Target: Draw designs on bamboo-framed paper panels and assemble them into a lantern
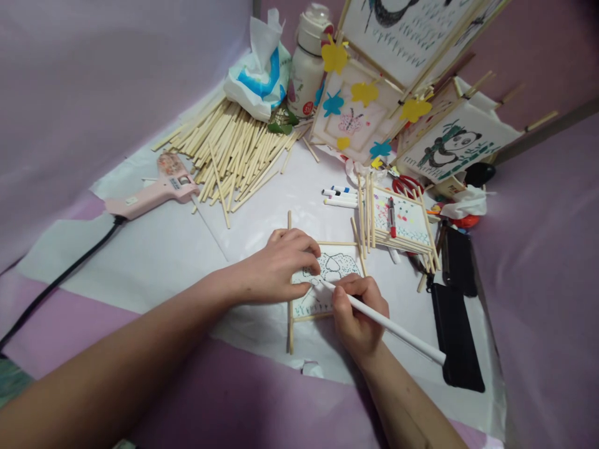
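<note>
A small drawing (344, 265) with dotted shapes and green marks lies inside a frame of thin wooden sticks (291, 337). My left hand (285, 265) rests on its left part, fingers apart and curved, with nothing held in them. In my right hand (360, 315) is a long white pen (397, 332), pinched between thumb and fingers. The pen's tip touches or hovers just above the drawing, close to my left fingertips; which of the two I cannot tell.
A pink glue gun (152, 194) with a black cord lies left. Behind are wooden sticks (234, 146), a tissue pack (262, 75), a bottle (305, 68) and decorated panels (358, 112). Markers (341, 201), a stick box (407, 215) and a black case (456, 337) lie right.
</note>
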`<act>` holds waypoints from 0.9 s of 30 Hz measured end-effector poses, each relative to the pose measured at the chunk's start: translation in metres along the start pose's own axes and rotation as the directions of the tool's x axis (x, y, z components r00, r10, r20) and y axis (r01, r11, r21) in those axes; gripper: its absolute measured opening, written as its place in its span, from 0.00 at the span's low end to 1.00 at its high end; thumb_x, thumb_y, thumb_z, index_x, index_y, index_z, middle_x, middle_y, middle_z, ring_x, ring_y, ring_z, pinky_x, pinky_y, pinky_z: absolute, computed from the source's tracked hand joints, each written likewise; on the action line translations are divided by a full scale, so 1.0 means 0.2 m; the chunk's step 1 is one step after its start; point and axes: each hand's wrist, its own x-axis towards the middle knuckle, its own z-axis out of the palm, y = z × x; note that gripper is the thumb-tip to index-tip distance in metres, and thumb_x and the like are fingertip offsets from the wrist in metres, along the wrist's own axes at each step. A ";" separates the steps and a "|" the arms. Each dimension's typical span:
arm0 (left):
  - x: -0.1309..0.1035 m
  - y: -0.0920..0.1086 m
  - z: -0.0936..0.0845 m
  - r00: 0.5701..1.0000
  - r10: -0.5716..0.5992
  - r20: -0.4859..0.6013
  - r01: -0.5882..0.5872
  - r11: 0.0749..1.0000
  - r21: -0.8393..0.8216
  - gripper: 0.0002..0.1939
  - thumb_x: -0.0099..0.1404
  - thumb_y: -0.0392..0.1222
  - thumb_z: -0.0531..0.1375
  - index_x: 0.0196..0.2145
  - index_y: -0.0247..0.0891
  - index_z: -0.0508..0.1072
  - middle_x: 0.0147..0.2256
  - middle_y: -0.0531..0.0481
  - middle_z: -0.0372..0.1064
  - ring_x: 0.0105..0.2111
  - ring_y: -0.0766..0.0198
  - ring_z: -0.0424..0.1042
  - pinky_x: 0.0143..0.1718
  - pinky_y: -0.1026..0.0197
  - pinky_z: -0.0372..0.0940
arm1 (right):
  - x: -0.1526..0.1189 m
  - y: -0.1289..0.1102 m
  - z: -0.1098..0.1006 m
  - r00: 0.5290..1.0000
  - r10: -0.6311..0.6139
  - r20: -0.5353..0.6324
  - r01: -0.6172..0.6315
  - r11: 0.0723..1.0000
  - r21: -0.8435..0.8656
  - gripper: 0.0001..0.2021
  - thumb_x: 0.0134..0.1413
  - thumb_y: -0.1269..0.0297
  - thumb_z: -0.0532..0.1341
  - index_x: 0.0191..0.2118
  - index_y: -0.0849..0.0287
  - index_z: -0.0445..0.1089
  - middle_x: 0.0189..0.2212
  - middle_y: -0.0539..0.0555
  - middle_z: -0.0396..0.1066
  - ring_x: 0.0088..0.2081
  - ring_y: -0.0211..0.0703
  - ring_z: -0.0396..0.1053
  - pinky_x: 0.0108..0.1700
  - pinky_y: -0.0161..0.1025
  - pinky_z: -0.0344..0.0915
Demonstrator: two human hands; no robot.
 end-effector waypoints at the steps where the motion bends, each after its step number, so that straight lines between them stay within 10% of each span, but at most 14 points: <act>1: 0.00 0.00 -0.01 1.000 0.000 -0.028 0.000 1.000 -0.012 0.09 0.61 0.38 0.61 0.39 0.44 0.77 0.50 0.49 0.70 0.55 0.53 0.64 0.58 0.47 0.52 | 0.00 0.00 0.00 1.000 -0.017 -0.018 0.017 1.000 0.010 0.07 0.57 0.70 0.60 0.31 0.54 0.62 0.24 0.47 0.67 0.25 0.38 0.66 0.28 0.37 0.62; 27: 0.00 -0.06 -0.05 0.994 -0.111 -0.019 0.112 0.993 0.023 0.09 0.57 0.37 0.62 0.37 0.44 0.78 0.51 0.49 0.65 0.55 0.50 0.60 0.58 0.45 0.51 | 0.04 -0.08 0.08 0.986 0.066 0.151 -0.032 0.976 -0.215 0.10 0.60 0.65 0.59 0.27 0.56 0.62 0.19 0.45 0.64 0.19 0.33 0.60 0.22 0.32 0.58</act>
